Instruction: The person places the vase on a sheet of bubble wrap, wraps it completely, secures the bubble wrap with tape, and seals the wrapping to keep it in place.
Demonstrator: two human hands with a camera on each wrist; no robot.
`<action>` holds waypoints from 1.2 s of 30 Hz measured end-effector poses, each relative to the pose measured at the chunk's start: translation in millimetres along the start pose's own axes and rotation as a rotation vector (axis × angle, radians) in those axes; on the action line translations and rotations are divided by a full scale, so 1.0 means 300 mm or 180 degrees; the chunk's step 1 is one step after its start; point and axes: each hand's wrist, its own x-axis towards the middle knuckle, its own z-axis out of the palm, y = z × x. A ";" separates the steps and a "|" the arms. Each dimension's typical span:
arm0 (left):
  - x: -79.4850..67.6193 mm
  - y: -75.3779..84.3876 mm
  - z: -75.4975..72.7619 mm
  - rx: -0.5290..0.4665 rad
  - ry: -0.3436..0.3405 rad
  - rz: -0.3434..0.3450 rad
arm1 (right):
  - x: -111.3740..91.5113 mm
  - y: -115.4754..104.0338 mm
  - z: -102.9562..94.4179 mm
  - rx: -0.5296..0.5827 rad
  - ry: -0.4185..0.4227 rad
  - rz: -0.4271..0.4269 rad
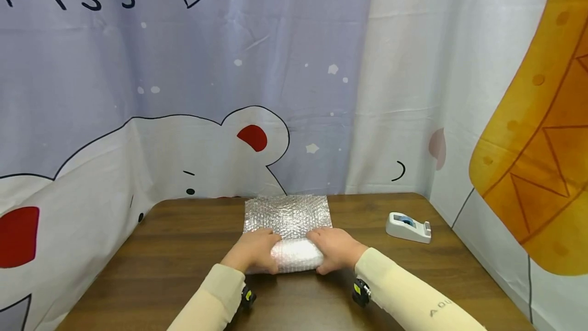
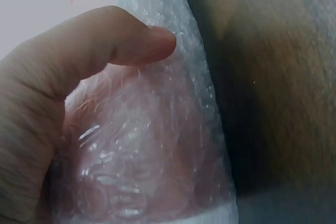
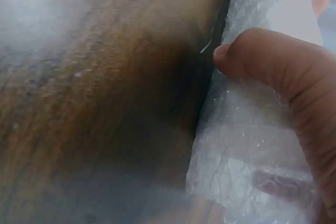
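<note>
A sheet of bubble wrap (image 1: 287,213) lies on the table in the head view, its near end rolled into a thick bundle (image 1: 297,257). Whatever is inside shows only as a pale, pinkish shape through the layers. My left hand (image 1: 257,249) grips the bundle's left end, and my right hand (image 1: 339,250) grips its right end. In the left wrist view the thumb (image 2: 142,45) lies across the wrapped surface (image 2: 142,145). Similarly, the right thumb (image 3: 252,59) presses the near side of the bubble wrap (image 3: 236,145) in the right wrist view.
A white tape dispenser (image 1: 409,228) with a blue roll stands on the right of the brown wooden table (image 1: 184,259). Behind and beside the table hangs a printed curtain (image 1: 294,80). Dark wrist cameras (image 1: 361,291) sit below both sleeves.
</note>
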 end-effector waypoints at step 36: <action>-0.058 -0.092 0.007 -0.0613 -0.0110 -0.0172 | 0.053 0.064 -0.018 0.1521 -0.1042 0.0396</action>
